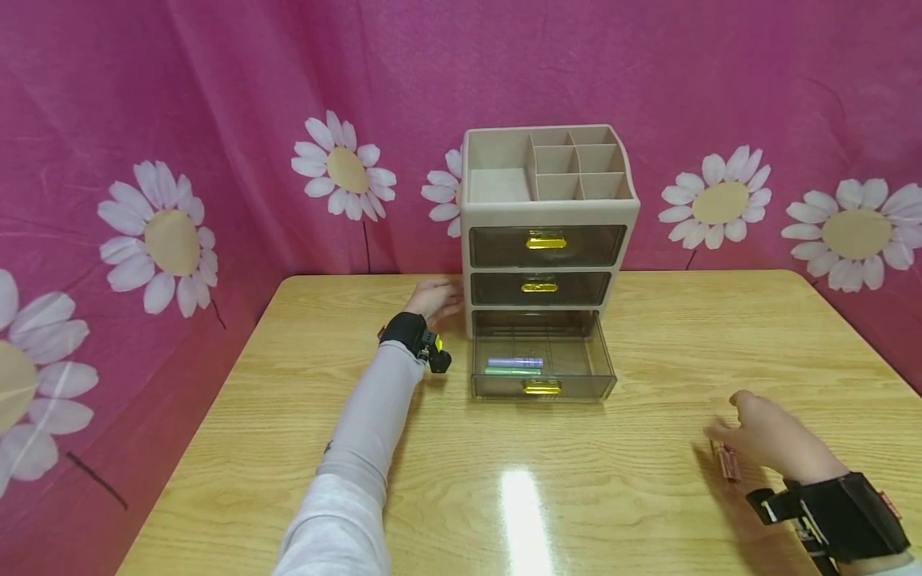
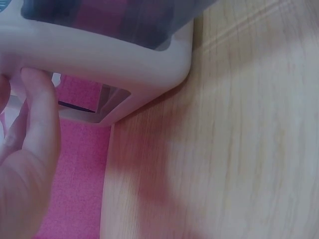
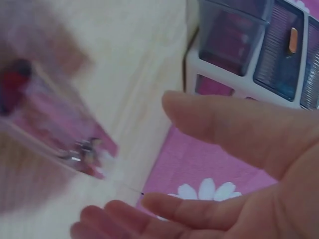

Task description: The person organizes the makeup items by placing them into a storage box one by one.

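My left hand rests its fingertips on the left side of a beige desktop drawer organizer. In the left wrist view, the fingers meet the organizer's side frame. The bottom drawer is pulled out, and a purple pen and a green pen lie in it. Over at the right, my right hand hovers by a small pinkish, clear item on the table. The right wrist view shows thumb and fingers spread apart, with that blurred item beyond them; its exact kind is unclear.
The wooden table carries the organizer near its back edge. Two upper drawers are closed, and the top has several compartments. A pink cloth with daisies hangs behind and at the left.
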The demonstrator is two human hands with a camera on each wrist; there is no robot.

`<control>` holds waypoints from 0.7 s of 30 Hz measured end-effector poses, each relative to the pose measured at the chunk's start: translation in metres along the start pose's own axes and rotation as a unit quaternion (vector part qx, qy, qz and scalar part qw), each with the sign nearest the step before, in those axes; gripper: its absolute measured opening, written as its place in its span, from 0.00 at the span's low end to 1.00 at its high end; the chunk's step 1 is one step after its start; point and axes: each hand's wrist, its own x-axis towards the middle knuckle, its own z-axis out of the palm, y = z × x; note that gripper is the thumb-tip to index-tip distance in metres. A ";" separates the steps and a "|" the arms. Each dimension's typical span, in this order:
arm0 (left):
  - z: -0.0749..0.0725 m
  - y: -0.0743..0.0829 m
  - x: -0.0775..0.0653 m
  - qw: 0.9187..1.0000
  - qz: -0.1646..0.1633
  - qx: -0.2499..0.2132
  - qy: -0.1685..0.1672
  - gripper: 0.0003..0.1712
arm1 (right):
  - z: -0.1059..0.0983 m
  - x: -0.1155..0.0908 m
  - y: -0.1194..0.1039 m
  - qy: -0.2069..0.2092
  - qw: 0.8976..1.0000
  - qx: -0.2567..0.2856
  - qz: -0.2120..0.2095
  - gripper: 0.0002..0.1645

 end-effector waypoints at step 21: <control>-0.002 -0.011 0.014 1.000 0.009 -0.008 -0.001 0.21 | 0.024 -0.005 0.008 -0.030 0.998 0.046 0.042 0.16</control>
